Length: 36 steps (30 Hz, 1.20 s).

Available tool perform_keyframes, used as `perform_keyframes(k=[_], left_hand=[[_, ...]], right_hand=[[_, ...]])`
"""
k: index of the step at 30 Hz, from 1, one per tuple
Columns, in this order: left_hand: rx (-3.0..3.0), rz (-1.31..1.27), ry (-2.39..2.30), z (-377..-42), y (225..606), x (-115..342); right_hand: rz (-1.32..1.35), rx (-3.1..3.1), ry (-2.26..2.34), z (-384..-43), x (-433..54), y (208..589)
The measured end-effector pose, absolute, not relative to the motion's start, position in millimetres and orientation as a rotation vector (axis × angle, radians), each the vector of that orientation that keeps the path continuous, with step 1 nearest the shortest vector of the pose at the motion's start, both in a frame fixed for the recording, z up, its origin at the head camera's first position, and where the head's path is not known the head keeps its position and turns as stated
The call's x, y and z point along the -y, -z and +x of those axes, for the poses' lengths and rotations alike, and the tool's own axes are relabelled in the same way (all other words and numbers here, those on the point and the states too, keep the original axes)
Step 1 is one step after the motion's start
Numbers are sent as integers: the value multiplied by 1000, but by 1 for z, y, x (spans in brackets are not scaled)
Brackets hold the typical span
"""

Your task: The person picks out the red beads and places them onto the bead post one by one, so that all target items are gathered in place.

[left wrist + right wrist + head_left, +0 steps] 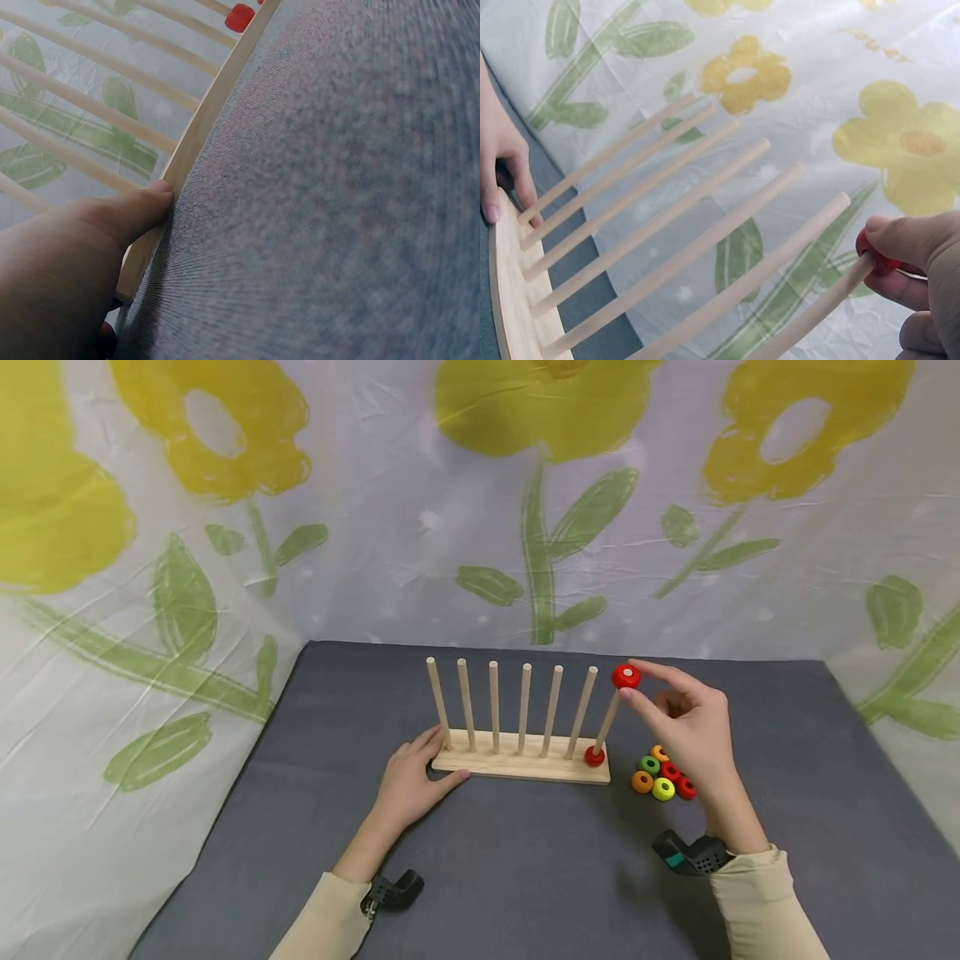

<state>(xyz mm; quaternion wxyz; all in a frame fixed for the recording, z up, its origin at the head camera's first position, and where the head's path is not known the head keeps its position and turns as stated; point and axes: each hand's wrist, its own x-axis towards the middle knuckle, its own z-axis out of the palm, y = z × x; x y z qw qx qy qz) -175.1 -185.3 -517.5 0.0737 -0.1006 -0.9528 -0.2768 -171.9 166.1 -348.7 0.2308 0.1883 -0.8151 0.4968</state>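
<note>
seven pegs (524, 710) stand in a row on a pale wooden base (525, 767), which lies on the dark grey surface (510, 868). the person's right grip (693, 718) pinches a red bead (625, 682) between thumb and fingertip, at the top of the end peg (608, 718) on the right. the tip of that peg shows pale in the hole of the bead, and the right wrist view shows the peg running into it. a second red bead (595, 759) sits low on the same peg, at the base.

the left grip (408, 785) holds the left end of the base, its thumb along the front edge and its other fingers around the far side; the left wrist view shows the thumb touching the wood.

six loose beads lie bunched on the surface just right of the base, near the right forearm: two orange, one green (648, 766), one yellow (663, 789) and two red. a black device is on each wrist, beside the cuff of a cream sleeve (761, 893). behind the surface hangs a pale sheet (390, 527) with large yellow flowers and green leaves.
</note>
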Motion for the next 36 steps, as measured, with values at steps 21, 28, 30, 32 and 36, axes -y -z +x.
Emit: perform_keyframes(k=[21,28,30,32,36], left_hand=[[2844,-314,831,-175,514,183],[2841,-315,829,-175,516,184],[2840,-315,829,-175,516,184],[2841,-314,830,-175,516,183],[2841,-314,827,-175,516,183]], right_hand=[[503,2289,-1354,-173,-166,346],[529,2276,-1361,-173,-168,347],[533,2274,-1368,-173,-168,347],[532,2276,-1370,-173,-168,348],[525,2292,-1370,-173,-168,348]])
